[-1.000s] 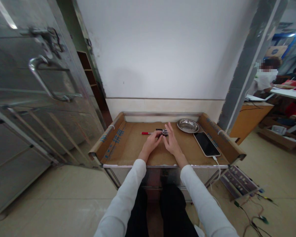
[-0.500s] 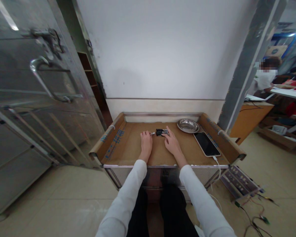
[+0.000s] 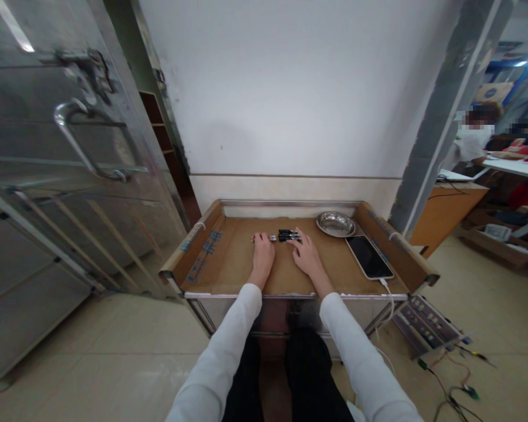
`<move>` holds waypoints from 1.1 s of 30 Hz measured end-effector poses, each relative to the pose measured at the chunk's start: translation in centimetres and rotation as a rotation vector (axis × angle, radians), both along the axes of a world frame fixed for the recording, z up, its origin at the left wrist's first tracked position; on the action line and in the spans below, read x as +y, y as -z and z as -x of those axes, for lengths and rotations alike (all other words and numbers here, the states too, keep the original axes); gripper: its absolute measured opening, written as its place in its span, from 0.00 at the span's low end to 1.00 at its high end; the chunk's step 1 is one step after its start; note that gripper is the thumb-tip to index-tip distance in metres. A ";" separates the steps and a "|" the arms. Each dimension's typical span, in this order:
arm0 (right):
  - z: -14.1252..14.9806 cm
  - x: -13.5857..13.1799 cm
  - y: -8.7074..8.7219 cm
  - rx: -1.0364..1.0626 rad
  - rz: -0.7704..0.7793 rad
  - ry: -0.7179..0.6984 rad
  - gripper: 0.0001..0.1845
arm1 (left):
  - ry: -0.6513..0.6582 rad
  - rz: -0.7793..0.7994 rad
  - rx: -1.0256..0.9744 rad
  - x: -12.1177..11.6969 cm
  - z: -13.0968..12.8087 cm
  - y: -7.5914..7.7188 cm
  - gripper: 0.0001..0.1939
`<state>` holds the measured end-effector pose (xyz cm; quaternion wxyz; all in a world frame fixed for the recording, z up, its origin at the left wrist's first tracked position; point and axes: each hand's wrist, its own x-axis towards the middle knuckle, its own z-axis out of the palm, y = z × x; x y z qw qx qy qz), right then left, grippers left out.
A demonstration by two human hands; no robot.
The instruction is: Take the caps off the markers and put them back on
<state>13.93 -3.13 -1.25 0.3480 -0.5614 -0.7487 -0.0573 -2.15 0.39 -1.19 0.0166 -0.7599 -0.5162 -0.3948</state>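
Note:
On the brown cardboard surface, several small black cylinders (image 3: pixel 286 235) with pale bands lie side by side, pointing left to right. My right hand (image 3: pixel 307 255) is at their right end, thumb and fingers closed around it. My left hand (image 3: pixel 262 255) rests just left of them, fingers curled down over small silver cylinders (image 3: pixel 273 238). A silver tip shows right of these fingers, and a reddish end sticks out on their left. A narrow gap parts the silver pieces from the black ones. My fingers hide most of the silver pieces.
The cardboard-lined tray table (image 3: pixel 229 264) has raised sides. A round metal dish (image 3: pixel 335 224) stands at its back right, and a phone (image 3: pixel 369 257) with a white cable (image 3: pixel 391 299) lies in front. A metal door (image 3: pixel 70 176) is at left; a person (image 3: pixel 473 140) sits far right.
My left hand has shifted slightly right, and more of the silver pieces now shows on both sides of its fingers. My right hand stays at the black cylinders, its fingers drawn in a little.

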 end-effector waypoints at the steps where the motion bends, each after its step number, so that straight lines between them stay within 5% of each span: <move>1: 0.0 0.0 -0.1 -0.007 0.005 0.024 0.21 | -0.016 0.000 0.003 -0.1 -0.1 -0.2 0.11; 8: 0.0 0.1 -0.2 -0.030 0.026 0.200 0.16 | 0.069 0.070 0.134 -0.4 -1.4 -0.9 0.06; 33: -0.1 -0.2 0.2 -0.139 0.084 0.281 0.11 | 0.260 0.114 0.139 0.3 -1.4 -1.3 0.03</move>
